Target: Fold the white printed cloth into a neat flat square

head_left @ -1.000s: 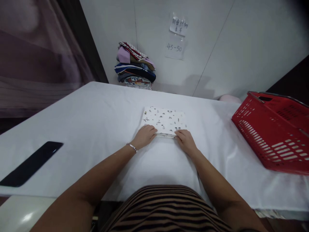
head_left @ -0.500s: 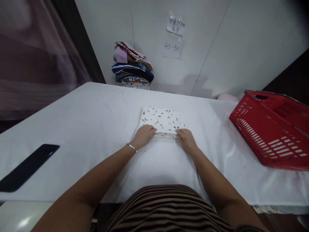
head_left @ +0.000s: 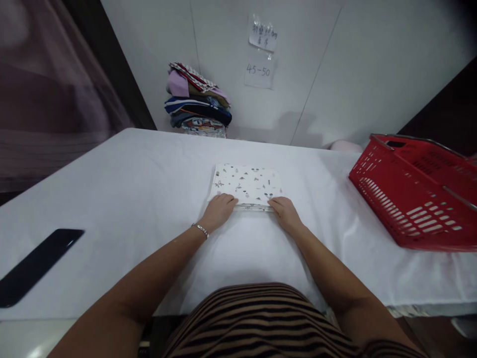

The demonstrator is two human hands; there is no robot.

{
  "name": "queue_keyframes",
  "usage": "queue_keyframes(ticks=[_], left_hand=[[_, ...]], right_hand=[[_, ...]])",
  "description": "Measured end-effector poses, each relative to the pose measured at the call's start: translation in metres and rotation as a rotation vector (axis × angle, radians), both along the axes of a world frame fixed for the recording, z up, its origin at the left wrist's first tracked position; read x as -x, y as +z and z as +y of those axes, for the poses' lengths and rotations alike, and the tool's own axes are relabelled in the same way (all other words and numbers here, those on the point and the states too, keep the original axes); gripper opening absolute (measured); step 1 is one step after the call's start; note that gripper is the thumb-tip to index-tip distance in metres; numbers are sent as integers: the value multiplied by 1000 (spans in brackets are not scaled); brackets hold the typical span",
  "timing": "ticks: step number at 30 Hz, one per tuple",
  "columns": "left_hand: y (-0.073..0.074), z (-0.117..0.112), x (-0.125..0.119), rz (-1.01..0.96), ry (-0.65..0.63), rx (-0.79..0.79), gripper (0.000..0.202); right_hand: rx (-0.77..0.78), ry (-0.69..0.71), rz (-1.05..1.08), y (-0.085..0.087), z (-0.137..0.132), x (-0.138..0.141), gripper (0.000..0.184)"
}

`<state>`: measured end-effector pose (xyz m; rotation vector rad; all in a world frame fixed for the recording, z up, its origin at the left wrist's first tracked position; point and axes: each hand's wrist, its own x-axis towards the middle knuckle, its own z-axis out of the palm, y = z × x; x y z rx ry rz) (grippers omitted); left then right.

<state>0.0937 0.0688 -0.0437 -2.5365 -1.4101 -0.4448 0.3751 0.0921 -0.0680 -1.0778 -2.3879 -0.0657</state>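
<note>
A folded white cloth with small dark prints [head_left: 246,183] lies flat in the middle of the table covered in white [head_left: 149,179]. My left hand [head_left: 219,211] grips its near left corner, fingers curled over the edge. My right hand [head_left: 283,214] grips the near right corner the same way. A thin bracelet is on my left wrist.
A red plastic basket [head_left: 413,189] stands at the right edge of the table. A stack of folded coloured clothes [head_left: 197,102] sits against the far wall. A black phone [head_left: 35,266] lies at the near left. Paper notes hang on the wall [head_left: 261,54].
Both hands stay on the cloth's near corners. The view has shifted a little, so everything sits slightly further left in the picture.
</note>
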Motion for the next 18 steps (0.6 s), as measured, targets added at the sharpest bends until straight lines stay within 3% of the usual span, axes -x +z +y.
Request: queue_keyframes(ticks=[12,18], left_hand=[[0,-7,12,-60,-5,26,29],[6,-5,-6,-115,7,11,30]], right_hand=[[-27,1,17,-4,-3,-10,35],[0,-45,-14,-8,-5,-12,36]])
